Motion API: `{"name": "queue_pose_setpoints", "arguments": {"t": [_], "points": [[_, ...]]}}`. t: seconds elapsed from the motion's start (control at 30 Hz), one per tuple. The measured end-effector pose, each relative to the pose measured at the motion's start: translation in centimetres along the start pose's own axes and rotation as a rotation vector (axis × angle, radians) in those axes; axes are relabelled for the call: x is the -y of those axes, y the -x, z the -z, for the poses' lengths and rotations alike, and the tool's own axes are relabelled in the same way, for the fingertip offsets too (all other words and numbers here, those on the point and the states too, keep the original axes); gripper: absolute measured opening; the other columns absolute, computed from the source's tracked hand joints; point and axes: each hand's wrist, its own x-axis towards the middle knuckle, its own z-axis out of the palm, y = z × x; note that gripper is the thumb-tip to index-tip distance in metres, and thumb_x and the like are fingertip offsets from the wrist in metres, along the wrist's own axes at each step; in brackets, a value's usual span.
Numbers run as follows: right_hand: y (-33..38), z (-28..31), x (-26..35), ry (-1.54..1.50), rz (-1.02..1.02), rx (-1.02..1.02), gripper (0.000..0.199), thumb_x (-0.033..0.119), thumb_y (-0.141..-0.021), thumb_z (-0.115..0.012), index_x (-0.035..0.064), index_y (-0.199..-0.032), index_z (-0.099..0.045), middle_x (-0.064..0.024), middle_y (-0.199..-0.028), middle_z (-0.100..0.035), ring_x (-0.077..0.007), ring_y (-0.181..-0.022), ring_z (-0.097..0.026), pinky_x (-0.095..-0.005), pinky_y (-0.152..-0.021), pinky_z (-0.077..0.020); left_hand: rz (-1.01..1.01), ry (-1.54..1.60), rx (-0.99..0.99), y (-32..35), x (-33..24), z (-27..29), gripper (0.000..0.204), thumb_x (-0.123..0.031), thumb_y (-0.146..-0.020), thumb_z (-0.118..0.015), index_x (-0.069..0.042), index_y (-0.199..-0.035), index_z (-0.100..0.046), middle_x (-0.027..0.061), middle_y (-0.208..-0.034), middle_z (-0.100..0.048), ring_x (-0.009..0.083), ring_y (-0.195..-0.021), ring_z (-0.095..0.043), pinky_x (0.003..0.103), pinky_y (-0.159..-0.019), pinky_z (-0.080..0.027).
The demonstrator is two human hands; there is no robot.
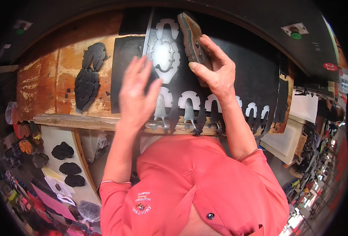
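My right hand [217, 70] has its grip closed on a cutting die [193, 39], tilted above the black sheet [244, 78]. My left hand [136, 92] lies open and flat beside it, on the sheet.

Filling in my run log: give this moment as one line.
right hand: grips cutting die, tilted | left hand: open, flat over black sheet | cut pieces: stacked left on bench

Count: one black sheet [237, 74] with at least seven shaped cut-outs [188, 100], one cutting die [193, 41] in the right hand [217, 72], two stacks of black cut pieces [88, 74] on the wooden surface [44, 86], three dark piles [69, 168] lower left.
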Motion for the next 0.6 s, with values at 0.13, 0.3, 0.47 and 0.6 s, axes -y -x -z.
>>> {"name": "queue_pose_setpoints", "arguments": {"t": [0.13, 0.3, 0.47, 0.6], "points": [[0.9, -0.8, -1.4, 0.535, 0.210, -0.095, 0.070, 0.019, -0.070, -0.088, 0.0010, -0.135, -0.071, -0.0353, -0.155, -0.051, -0.0444, -0.140, -0.055, -0.0477, -0.116, -0.0477, -0.123, -0.178, 0.057, 0.6, 0.3, -3.6, 0.064, -0.017, -0.093, -0.083, -0.005, -0.150, -0.056, 0.0208, -0.161, -0.051, 0.0454, -0.154, -0.041, 0.060, -0.124, -0.034], [1.1, -1.5, -3.0, 0.675, 0.308, -0.091, 0.068, 0.019, -0.068, -0.086, -0.0029, -0.131, -0.071, -0.0376, -0.153, -0.051, -0.0480, -0.134, -0.054, -0.0502, -0.112, -0.0497, -0.115, -0.162, 0.071, 1.3, 1.3, -3.7, 0.065, -0.020, -0.092, -0.084, -0.003, -0.148, -0.056, 0.0220, -0.162, -0.050, 0.0455, -0.155, -0.040, 0.060, -0.125, -0.034], [1.0, -1.8, -3.1, 0.678, 0.379, -0.134, 0.067, 0.018, -0.068, -0.086, -0.0040, -0.130, -0.071, -0.0371, -0.153, -0.050, -0.0484, -0.133, -0.054, -0.0504, -0.111, -0.0494, -0.127, -0.159, 0.069, 0.9, 1.1, -3.7, 0.063, -0.019, -0.091, -0.084, -0.001, -0.145, -0.057, 0.0236, -0.161, -0.050, 0.0463, -0.154, -0.039, 0.060, -0.125, -0.033], [1.1, -2.0, -3.2, 0.711, 0.364, -0.148, 0.068, 0.018, -0.070, -0.085, -0.0014, -0.133, -0.070, -0.0332, -0.155, -0.050, -0.0469, -0.134, -0.055, -0.0494, -0.112, -0.0493, -0.170, -0.101, -0.011, 1.5, -0.3, -2.4, 0.048, -0.013, -0.091, -0.082, 0.000, -0.134, -0.066, 0.0243, -0.149, -0.059, 0.0457, -0.144, -0.051, 0.058, -0.118, -0.040]]}}
